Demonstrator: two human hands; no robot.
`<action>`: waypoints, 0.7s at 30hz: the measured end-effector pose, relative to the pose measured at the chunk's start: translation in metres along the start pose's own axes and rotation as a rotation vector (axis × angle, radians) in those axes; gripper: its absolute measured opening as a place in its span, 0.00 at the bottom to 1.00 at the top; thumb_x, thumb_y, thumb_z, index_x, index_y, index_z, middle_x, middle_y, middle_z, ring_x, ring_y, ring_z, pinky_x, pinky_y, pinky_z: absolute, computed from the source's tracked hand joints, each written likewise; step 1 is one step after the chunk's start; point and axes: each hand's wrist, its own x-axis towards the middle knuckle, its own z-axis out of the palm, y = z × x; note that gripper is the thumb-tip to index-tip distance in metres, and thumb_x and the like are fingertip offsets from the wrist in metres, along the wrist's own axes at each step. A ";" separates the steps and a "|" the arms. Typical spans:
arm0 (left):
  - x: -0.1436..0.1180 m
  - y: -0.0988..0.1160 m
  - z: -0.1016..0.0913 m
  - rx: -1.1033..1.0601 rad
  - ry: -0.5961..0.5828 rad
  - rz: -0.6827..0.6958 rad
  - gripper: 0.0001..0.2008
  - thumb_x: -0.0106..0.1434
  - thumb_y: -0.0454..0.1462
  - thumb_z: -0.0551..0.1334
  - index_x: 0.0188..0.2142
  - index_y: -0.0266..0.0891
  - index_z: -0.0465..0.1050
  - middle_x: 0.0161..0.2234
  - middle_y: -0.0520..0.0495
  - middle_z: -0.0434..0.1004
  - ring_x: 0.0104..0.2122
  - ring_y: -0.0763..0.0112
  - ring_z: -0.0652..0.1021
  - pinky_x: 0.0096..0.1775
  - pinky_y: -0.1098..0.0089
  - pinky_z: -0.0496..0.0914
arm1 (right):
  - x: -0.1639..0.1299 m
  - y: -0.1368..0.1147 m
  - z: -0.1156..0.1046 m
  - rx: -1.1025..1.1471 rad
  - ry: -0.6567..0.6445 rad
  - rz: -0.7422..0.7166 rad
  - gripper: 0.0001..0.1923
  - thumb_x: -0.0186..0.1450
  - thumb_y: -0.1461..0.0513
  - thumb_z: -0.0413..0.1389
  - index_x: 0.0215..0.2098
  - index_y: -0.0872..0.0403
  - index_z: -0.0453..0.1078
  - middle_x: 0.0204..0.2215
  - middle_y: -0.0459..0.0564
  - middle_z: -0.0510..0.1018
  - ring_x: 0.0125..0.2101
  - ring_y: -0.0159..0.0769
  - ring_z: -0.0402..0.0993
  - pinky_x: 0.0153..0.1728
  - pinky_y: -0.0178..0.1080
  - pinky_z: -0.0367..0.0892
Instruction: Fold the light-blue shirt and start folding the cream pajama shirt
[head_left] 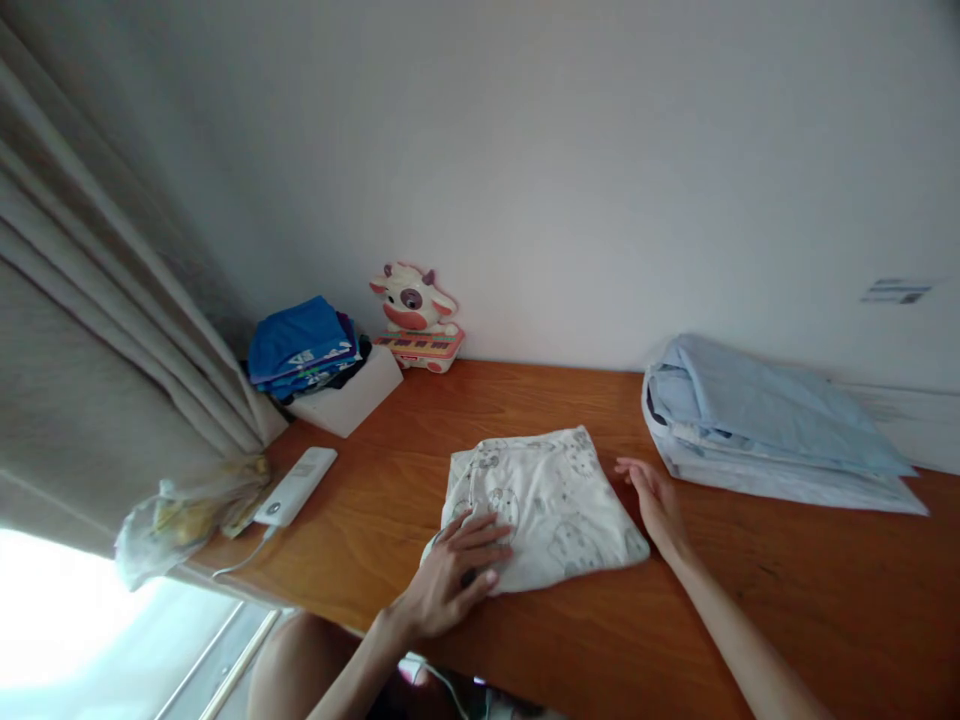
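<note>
A folded white cloth garment (547, 500) with grey printed figures lies on the wooden table in front of me. My left hand (457, 570) rests on its near left corner, fingers spread and flat on the fabric. Just off the garment's right edge is my right hand (652, 500), its fingers extended and loosely curved, with nothing visible in them. Whether the right hand touches the table cannot be made out.
Folded pale blue cloth (765, 410) lies at the right against the wall. Back left are blue folded clothes (304, 345) on a white box (360, 395), beside a cow toy keyboard (420, 340). A white corded device (296, 487) and plastic bag (172, 525) sit near the left edge.
</note>
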 end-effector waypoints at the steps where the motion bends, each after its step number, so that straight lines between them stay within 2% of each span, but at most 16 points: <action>1: 0.002 -0.005 -0.004 -0.049 0.056 -0.016 0.19 0.78 0.50 0.58 0.61 0.59 0.83 0.69 0.50 0.77 0.73 0.48 0.70 0.77 0.43 0.54 | -0.001 0.000 -0.002 -0.024 -0.017 -0.002 0.27 0.75 0.39 0.52 0.52 0.48 0.80 0.49 0.57 0.86 0.50 0.53 0.81 0.58 0.56 0.73; 3: 0.014 -0.020 -0.009 -0.065 0.249 -0.113 0.20 0.78 0.51 0.58 0.58 0.54 0.85 0.65 0.46 0.80 0.68 0.49 0.75 0.72 0.46 0.65 | -0.002 0.002 -0.003 -0.114 -0.060 -0.016 0.26 0.72 0.39 0.56 0.52 0.48 0.80 0.47 0.56 0.86 0.49 0.53 0.81 0.55 0.55 0.74; 5: 0.035 -0.037 -0.011 0.039 0.392 -0.239 0.22 0.76 0.52 0.61 0.63 0.50 0.80 0.64 0.42 0.80 0.65 0.49 0.77 0.69 0.47 0.68 | -0.003 0.003 0.000 -0.214 -0.082 -0.040 0.27 0.68 0.41 0.62 0.56 0.49 0.78 0.46 0.56 0.86 0.47 0.53 0.81 0.53 0.54 0.75; 7: 0.059 -0.047 -0.009 0.181 0.421 -0.333 0.28 0.74 0.53 0.64 0.68 0.46 0.74 0.65 0.38 0.79 0.65 0.46 0.76 0.68 0.46 0.68 | -0.003 0.004 0.003 -0.277 -0.074 -0.053 0.35 0.66 0.42 0.64 0.64 0.50 0.72 0.45 0.55 0.85 0.45 0.52 0.81 0.52 0.55 0.74; 9: 0.081 -0.050 -0.004 0.284 0.425 -0.369 0.30 0.72 0.53 0.66 0.67 0.44 0.74 0.66 0.35 0.77 0.65 0.41 0.75 0.67 0.43 0.67 | -0.003 0.003 0.005 -0.289 -0.067 -0.058 0.39 0.66 0.43 0.64 0.70 0.52 0.68 0.46 0.56 0.84 0.45 0.51 0.81 0.53 0.55 0.74; 11: 0.096 -0.051 0.003 0.326 0.474 -0.338 0.26 0.72 0.52 0.68 0.64 0.44 0.78 0.66 0.35 0.77 0.65 0.39 0.74 0.67 0.41 0.66 | -0.004 0.002 0.004 -0.292 -0.074 -0.065 0.38 0.68 0.44 0.63 0.70 0.52 0.68 0.49 0.58 0.84 0.47 0.52 0.80 0.54 0.55 0.73; 14: 0.104 -0.051 0.011 0.285 0.526 -0.247 0.20 0.72 0.47 0.70 0.59 0.43 0.81 0.62 0.37 0.79 0.63 0.45 0.76 0.66 0.46 0.68 | -0.003 -0.001 0.002 -0.292 -0.083 -0.086 0.33 0.68 0.46 0.62 0.66 0.52 0.73 0.51 0.59 0.84 0.49 0.52 0.80 0.55 0.53 0.73; 18: 0.096 -0.041 0.008 0.230 0.614 -0.136 0.12 0.73 0.43 0.69 0.52 0.42 0.82 0.62 0.39 0.80 0.61 0.53 0.77 0.65 0.51 0.70 | -0.003 -0.003 0.001 -0.284 -0.091 -0.101 0.28 0.68 0.47 0.63 0.60 0.51 0.76 0.48 0.58 0.84 0.45 0.50 0.80 0.51 0.51 0.74; 21: 0.076 -0.020 0.005 0.159 0.747 -0.070 0.10 0.76 0.44 0.66 0.50 0.43 0.81 0.56 0.41 0.83 0.58 0.57 0.79 0.64 0.54 0.71 | -0.003 -0.003 0.001 -0.284 -0.095 -0.112 0.27 0.68 0.47 0.63 0.60 0.51 0.76 0.47 0.57 0.85 0.45 0.50 0.80 0.51 0.51 0.74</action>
